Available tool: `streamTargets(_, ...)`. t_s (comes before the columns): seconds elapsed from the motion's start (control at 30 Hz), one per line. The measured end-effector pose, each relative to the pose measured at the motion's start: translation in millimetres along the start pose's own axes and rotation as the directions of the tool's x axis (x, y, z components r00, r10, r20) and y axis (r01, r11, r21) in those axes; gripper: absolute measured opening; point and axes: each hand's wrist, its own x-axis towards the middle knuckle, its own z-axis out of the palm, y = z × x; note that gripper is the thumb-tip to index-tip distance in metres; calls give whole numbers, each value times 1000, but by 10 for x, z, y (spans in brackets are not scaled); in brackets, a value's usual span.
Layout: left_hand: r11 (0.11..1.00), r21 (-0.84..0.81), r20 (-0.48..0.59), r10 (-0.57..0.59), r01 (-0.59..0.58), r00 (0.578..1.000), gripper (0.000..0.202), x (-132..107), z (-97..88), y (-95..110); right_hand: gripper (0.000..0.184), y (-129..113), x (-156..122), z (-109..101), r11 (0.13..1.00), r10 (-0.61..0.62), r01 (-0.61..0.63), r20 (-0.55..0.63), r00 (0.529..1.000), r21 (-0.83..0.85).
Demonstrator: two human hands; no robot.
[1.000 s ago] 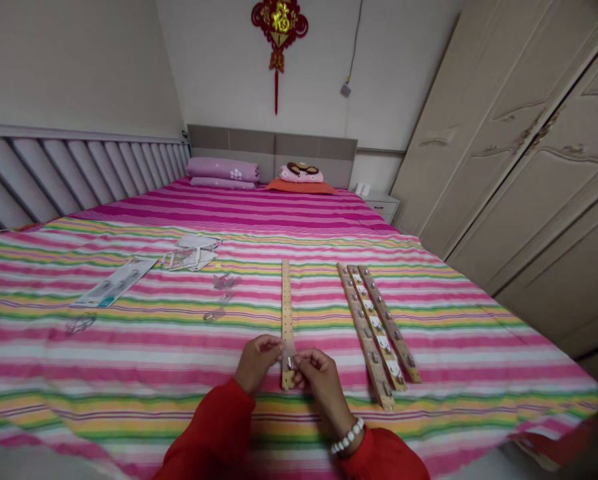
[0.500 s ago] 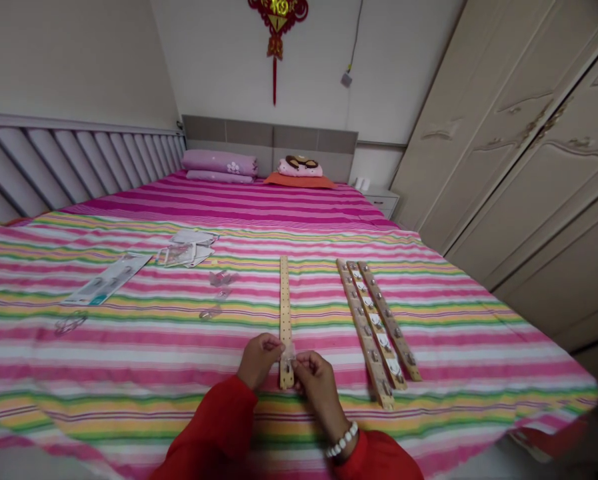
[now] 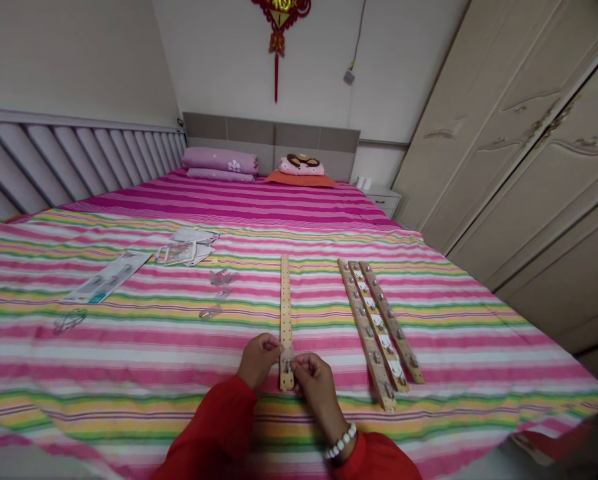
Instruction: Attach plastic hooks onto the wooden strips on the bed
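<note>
A narrow wooden strip with rows of small holes (image 3: 285,293) lies lengthwise on the striped cloth in front of me. Near its close end sits a clear-backed adhesive hook (image 3: 287,365) with a metal hook part. My left hand (image 3: 259,360) is closed in a pinch at the hook's upper left edge. From the other side, the thumb and forefinger of my right hand (image 3: 316,383) pinch the hook's right edge. The fingertips partly cover the clear backing. On the right wrist is a white bead bracelet (image 3: 341,441).
To the right lie three wooden strips bearing hooks: a left one (image 3: 366,327), a middle one with white backings (image 3: 379,323) and a right one (image 3: 393,320). On the left are clear pieces (image 3: 223,277), crumpled packaging (image 3: 189,248), a hook package (image 3: 107,277) and thin loops (image 3: 70,321).
The hook's clear backing now looks flatter against the strip, where it stood out more before. Both hands stay nearly in place; the view has shifted slightly.
</note>
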Motion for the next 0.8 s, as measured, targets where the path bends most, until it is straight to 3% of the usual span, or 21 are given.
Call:
streamTargets(0.23, 997, 27, 19, -69, 69, 997, 19, 69, -21, 13, 40, 127, -36, -17, 997, 3, -8, -52, 999, -78)
streamTargets(0.47, 960, 255, 121, -146, 111, 982, 30, 223, -45, 86, 38, 147, -32, -38, 975, 188, -188, -15, 982, -117)
streamTargets(0.8, 839, 543, 53, 6, -34, 999, 31, 140, 1, 190, 39, 190, -9, 55, 976, 189, -198, -100, 977, -92)
